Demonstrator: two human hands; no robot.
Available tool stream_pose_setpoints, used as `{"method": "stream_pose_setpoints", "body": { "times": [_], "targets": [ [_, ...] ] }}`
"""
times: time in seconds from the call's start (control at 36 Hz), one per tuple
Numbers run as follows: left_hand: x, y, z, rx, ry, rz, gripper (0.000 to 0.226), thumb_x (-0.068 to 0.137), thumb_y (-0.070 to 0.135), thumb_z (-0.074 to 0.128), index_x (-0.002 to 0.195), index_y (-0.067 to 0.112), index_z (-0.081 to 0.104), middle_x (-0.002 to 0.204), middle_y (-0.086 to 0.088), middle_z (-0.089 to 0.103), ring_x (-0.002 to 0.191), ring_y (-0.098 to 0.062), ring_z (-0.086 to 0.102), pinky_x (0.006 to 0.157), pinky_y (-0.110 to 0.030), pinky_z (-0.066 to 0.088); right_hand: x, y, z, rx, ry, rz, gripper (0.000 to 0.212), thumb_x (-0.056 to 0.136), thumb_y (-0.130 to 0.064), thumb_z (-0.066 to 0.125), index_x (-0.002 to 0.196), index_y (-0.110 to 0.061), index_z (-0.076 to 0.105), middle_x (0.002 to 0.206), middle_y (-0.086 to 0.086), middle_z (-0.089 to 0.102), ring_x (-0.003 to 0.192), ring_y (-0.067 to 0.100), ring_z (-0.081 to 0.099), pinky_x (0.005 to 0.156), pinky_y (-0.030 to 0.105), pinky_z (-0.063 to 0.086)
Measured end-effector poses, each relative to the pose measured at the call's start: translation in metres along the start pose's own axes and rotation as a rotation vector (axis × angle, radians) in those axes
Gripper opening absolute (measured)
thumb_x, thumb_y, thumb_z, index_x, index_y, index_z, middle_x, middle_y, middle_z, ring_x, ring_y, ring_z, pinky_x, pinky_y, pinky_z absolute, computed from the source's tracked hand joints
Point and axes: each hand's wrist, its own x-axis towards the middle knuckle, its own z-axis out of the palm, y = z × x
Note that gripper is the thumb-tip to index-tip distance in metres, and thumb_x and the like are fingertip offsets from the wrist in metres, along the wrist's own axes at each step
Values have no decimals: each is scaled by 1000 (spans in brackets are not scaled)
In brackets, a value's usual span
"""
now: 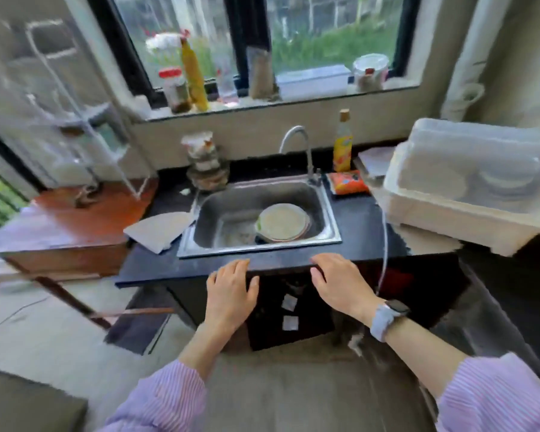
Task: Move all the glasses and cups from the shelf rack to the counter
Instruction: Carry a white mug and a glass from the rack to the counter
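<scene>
A white wire shelf rack (pixel 75 98) stands at the far left on a brown wooden table (pixel 60 226). Its contents are blurred; a clear glass-like shape (pixel 64 169) shows on its lowest level. The black counter (pixel 365 226) runs around a steel sink (pixel 262 213) in the middle. My left hand (pixel 231 291) and my right hand (pixel 337 282) rest palm down, fingers apart, at the counter's front edge below the sink. Both hold nothing.
Plates (pixel 282 222) lie in the sink under a tap (pixel 300 151). A white dish drainer box (pixel 474 185) fills the right counter. A stack of bowls (pixel 206 163), a yellow bottle (pixel 343 145), an orange packet (pixel 348 182) and a white cloth (pixel 161 227) sit nearby. Jars line the window sill (pixel 262 104).
</scene>
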Motion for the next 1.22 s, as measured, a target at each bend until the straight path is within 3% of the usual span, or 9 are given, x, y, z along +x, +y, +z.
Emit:
{"method": "stream_pose_setpoints", "body": {
  "times": [0.19, 0.28, 0.44, 0.64, 0.81, 0.94, 1.0, 1.11, 1.22],
  "targets": [
    [-34, -164, -95, 32, 138, -300, 42, 90, 30, 52, 128, 12, 50, 130, -9, 56, 120, -27, 51, 101, -44, 41, 66, -165, 64, 33, -141, -309, 30, 92, -22, 43, 114, -9, 58, 118, 13, 63, 113, 31, 53, 96, 41, 41],
    [-40, -210, -124, 42, 213, -400, 39, 89, 28, 53, 125, 12, 53, 124, -10, 60, 114, -30, 54, 94, -42, 43, 92, -220, 83, 16, -192, -408, 31, 93, -24, 39, 113, -10, 58, 117, 11, 62, 110, 30, 54, 92, 41, 43],
    [-17, -284, -170, 49, 321, -492, 38, 89, 26, 54, 123, 11, 53, 124, -10, 59, 115, -30, 53, 97, -40, 37, 157, -310, 110, 63, -173, -565, 29, 92, -24, 42, 110, -11, 62, 114, 13, 65, 107, 31, 58, 93, 39, 43],
    [75, -367, -233, 116, 423, -450, 34, 89, 24, 54, 120, 8, 55, 120, -14, 61, 104, -32, 60, 93, -43, 42, 273, -397, 119, 107, -148, -648, 31, 93, -24, 41, 113, -11, 61, 118, 9, 63, 111, 27, 56, 97, 42, 44],
    [178, -418, -294, 82, 542, -357, 33, 90, 21, 53, 120, 7, 57, 121, -13, 61, 108, -29, 59, 94, -43, 47, 376, -464, 101, 137, -37, -698, 30, 93, -23, 40, 111, -10, 61, 115, 10, 64, 105, 27, 58, 93, 43, 47],
    [249, -454, -335, 56, 635, -291, 29, 90, 19, 51, 116, 7, 58, 118, -12, 63, 104, -30, 61, 88, -37, 48, 445, -514, 85, 166, 52, -733, 27, 93, -14, 40, 103, -2, 62, 106, 13, 65, 99, 27, 59, 85, 31, 47],
    [278, -469, -351, 55, 670, -262, 27, 90, 19, 52, 113, 7, 59, 115, -14, 64, 101, -30, 61, 82, -34, 46, 470, -533, 79, 175, 91, -736, 28, 94, -15, 41, 112, -6, 59, 113, 11, 63, 103, 25, 59, 85, 23, 43],
    [338, -501, -378, -4, 710, -209, 32, 90, 21, 52, 117, 5, 56, 119, -15, 61, 106, -31, 59, 88, -40, 48, 518, -569, 69, 232, 158, -720, 33, 94, -17, 40, 124, -9, 51, 125, 11, 58, 114, 23, 53, 96, 28, 38],
    [402, -536, -396, -134, 737, -187, 33, 89, 23, 53, 118, 7, 56, 120, -13, 59, 107, -30, 57, 87, -34, 43, 567, -601, 68, 280, 245, -633, 37, 94, -18, 40, 129, -6, 45, 131, 13, 53, 118, 24, 51, 97, 30, 37]
  ]
}}
